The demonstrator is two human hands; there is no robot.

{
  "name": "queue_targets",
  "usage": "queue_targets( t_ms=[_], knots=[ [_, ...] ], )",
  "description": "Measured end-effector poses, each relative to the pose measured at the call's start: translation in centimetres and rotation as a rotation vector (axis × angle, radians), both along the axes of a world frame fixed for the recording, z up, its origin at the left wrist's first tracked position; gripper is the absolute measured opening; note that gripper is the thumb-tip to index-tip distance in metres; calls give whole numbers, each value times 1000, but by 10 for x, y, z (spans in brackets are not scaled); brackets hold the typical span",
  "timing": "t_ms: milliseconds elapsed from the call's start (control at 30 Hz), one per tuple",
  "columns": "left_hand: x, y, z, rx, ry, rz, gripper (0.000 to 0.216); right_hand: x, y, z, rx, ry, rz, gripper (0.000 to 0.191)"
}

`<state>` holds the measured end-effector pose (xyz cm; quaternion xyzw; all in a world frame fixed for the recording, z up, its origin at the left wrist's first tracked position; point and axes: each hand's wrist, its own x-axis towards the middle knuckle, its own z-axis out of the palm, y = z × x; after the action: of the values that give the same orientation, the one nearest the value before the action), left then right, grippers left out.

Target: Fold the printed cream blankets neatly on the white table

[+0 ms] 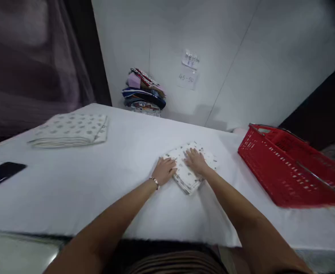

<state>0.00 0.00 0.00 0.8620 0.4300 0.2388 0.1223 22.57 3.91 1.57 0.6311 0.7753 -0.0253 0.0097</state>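
Observation:
A small folded white cloth with a dark speckled print (188,176) lies on the white table (99,182), a little right of centre. My left hand (164,170), a bracelet at its wrist, rests at the cloth's left edge with fingers curled against it. My right hand (196,160) lies flat on top of the cloth, fingers stretched out and together.
A red plastic basket (287,167) stands on the table at the right. A larger folded dotted cloth (70,130) lies at the far left, a dark phone (2,172) near the left edge. A pile of folded coloured fabrics (143,93) sits against the white wall.

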Motion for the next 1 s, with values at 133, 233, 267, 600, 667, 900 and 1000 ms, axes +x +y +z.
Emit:
queue_targets(
  t_ms=[133,233,267,600,667,900,1000],
  knots=[
    [0,-5,0,51,-27,-18,30,15,5,-6,-73,9,-149,64],
    [-1,-6,-3,61,-44,-21,29,17,7,-6,-76,31,-124,64],
    [-2,-6,-4,57,-51,-18,29,17,8,-6,-82,36,-120,64],
    [-3,-3,-10,4,-72,-1,29,46,38,-7,-63,41,-234,63],
    [-2,-2,-10,0,-93,-7,28,50,39,-7,-44,61,-224,62],
    [-5,-4,-18,102,-406,153,26,18,7,12,124,421,-177,36],
    [-7,-17,-16,-48,-511,345,17,-14,-28,20,66,682,-108,24]
  ],
)
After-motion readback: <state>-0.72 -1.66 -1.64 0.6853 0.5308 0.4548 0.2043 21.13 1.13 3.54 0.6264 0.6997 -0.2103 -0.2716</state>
